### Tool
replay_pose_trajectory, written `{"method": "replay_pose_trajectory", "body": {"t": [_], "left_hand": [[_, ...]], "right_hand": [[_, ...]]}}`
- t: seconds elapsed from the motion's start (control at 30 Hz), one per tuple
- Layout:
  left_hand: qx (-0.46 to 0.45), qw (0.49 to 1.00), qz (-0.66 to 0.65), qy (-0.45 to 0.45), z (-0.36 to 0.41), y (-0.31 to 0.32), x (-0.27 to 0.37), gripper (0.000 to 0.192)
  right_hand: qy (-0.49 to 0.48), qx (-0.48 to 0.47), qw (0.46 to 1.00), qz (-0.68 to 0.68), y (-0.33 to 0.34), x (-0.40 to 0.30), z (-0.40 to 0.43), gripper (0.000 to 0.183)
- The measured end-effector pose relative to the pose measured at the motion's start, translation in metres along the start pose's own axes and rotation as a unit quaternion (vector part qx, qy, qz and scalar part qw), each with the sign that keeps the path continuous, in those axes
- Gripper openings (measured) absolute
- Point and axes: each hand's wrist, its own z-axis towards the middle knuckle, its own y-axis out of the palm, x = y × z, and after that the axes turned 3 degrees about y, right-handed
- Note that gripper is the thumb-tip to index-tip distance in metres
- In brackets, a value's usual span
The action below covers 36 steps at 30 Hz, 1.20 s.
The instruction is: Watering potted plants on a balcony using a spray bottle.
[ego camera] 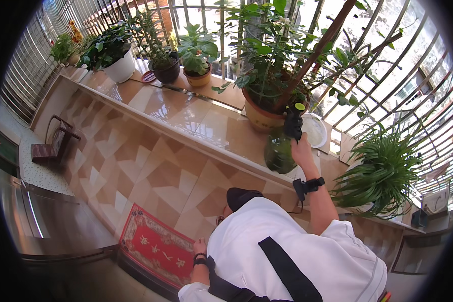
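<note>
My right hand (pixel 302 153) grips the black handle of a green translucent spray bottle (pixel 279 151), whose black nozzle head with a yellow-green tip points up toward a leafy plant (pixel 262 54). The bottle is in front of the plant's large tan pot (pixel 262 116); whether its base rests on the tiled ledge (pixel 173 109) I cannot tell. A round white dish (pixel 315 130) is just beyond my right hand. Low beside my body, my left hand (pixel 199 246) appears above a red doormat (pixel 158 245); its fingers are partly hidden and nothing is seen in it.
Potted plants line the ledge: a white pot (pixel 121 66), a dark pot (pixel 167 70), a small yellow pot (pixel 197 77) and a spider plant (pixel 381 170) at right. Metal window bars (pixel 222 37) rise behind. A small wooden chair (pixel 56 141) stands at left, beyond a metal-fronted appliance (pixel 56 222).
</note>
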Motion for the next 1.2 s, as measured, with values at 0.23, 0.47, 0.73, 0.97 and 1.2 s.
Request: {"method": "replay_pose_trajectory", "body": {"t": [0.23,0.47,0.73,0.97,1.2], "left_hand": [[0.009,0.999,-0.032,0.016,-0.016,-0.018,0.007,0.04],[0.018,0.997,-0.067,0.015,-0.004,-0.053,0.02,0.035],[-0.004,1.0,0.0,0.009,0.061,-0.125,0.048,0.048],[0.046,0.991,0.01,0.124,0.17,-0.166,0.014,0.046],[0.01,0.993,0.004,0.119,0.193,-0.23,0.069,0.049]], "right_hand": [[0.212,-0.121,0.928,0.282,-0.009,-0.031,-0.004,0.03],[0.234,-0.099,0.849,0.463,0.012,-0.044,-0.025,0.023],[0.247,-0.057,0.843,0.474,0.039,-0.099,-0.062,0.021],[0.265,-0.055,0.821,0.503,0.053,-0.154,-0.066,0.022],[0.243,-0.046,0.825,0.508,0.09,-0.191,-0.047,0.023]]}}
